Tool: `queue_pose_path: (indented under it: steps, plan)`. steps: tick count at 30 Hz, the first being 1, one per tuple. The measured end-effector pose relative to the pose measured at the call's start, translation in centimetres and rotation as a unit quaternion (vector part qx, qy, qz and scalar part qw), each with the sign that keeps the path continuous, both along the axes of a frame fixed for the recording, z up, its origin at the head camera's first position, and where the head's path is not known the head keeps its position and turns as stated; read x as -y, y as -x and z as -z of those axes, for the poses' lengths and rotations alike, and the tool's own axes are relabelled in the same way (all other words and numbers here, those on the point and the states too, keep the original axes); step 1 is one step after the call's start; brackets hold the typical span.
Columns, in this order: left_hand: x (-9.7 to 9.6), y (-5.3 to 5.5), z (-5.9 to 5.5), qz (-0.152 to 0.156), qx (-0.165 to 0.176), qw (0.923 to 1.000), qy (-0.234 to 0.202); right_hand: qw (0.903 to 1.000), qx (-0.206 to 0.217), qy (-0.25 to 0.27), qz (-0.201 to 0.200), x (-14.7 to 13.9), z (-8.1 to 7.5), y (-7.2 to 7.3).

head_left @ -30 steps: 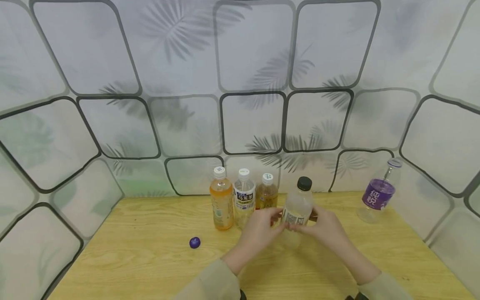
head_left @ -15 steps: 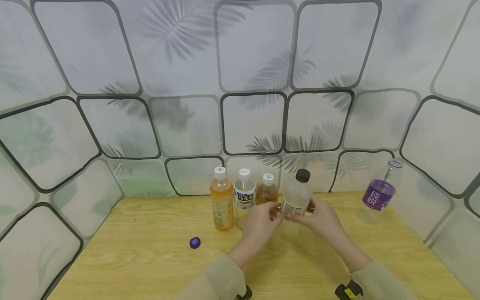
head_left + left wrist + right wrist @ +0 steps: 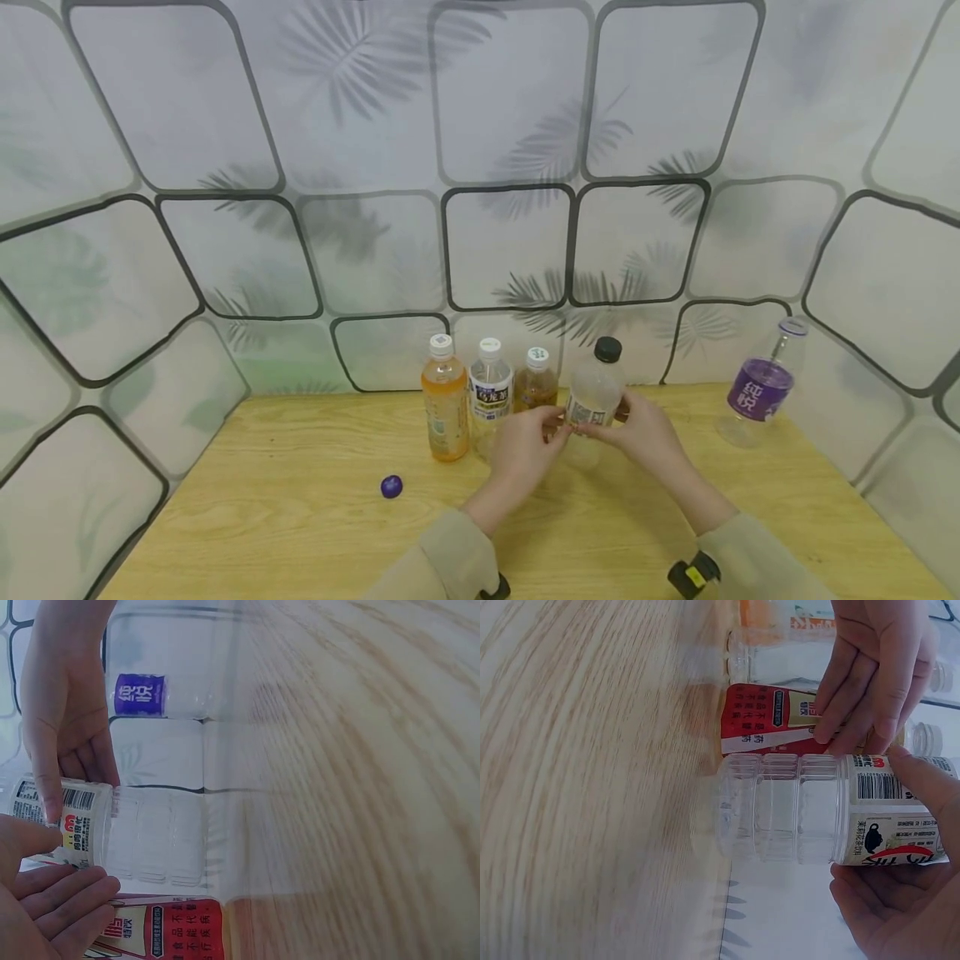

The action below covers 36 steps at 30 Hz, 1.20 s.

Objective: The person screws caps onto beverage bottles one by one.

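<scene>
A clear plastic bottle with a black cap (image 3: 607, 350) stands upright between both hands, slightly tilted, in the head view. Its printed paper-like label (image 3: 885, 802) wraps the middle, above a ribbed, see-through base (image 3: 157, 836). My right hand (image 3: 651, 433) grips the bottle, thumb across the front of the label and fingers behind. My left hand (image 3: 519, 450) meets it from the other side, thumb and forefinger pinching at the label's edge. Both thumb tips nearly meet there. The left hand's other fingers (image 3: 847, 697) reach past the bottle, loosely bent.
Left of the hands stand an orange drink bottle (image 3: 446, 408), a clear white-capped bottle (image 3: 491, 396) and a smaller amber bottle (image 3: 536, 385), partly hidden. A clear bottle with a purple label (image 3: 759, 390) stands far right. A small purple round thing (image 3: 391, 487) lies on the wooden table (image 3: 300, 517).
The bottle has risen and shifted back slightly with both hands, and its label has turned a little. The right wrist's camera has come further into view. The other bottles stay put.
</scene>
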<state>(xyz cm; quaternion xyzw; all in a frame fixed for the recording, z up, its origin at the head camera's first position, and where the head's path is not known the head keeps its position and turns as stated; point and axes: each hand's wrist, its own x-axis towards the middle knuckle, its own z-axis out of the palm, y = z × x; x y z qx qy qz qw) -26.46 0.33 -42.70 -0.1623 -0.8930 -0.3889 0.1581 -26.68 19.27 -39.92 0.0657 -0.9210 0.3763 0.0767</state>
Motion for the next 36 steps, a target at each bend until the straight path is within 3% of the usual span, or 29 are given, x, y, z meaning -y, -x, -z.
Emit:
queue_pose_path:
  steps: [4,15,36]
  plan:
    - [-0.2,0.0,0.4,0.003,-0.003,1.0000,-0.004,1.0000,0.001,-0.003,0.000,-0.2,0.3,0.3]
    - [-0.5,-0.1,1.1,0.011,0.040,0.9990,-0.016,0.9999,0.006,0.011,0.004,-0.1,1.2,1.3]
    - [-0.4,-0.1,1.2,0.006,0.035,0.9994,0.002,0.9990,0.006,0.044,-0.010,0.6,2.1,2.5]
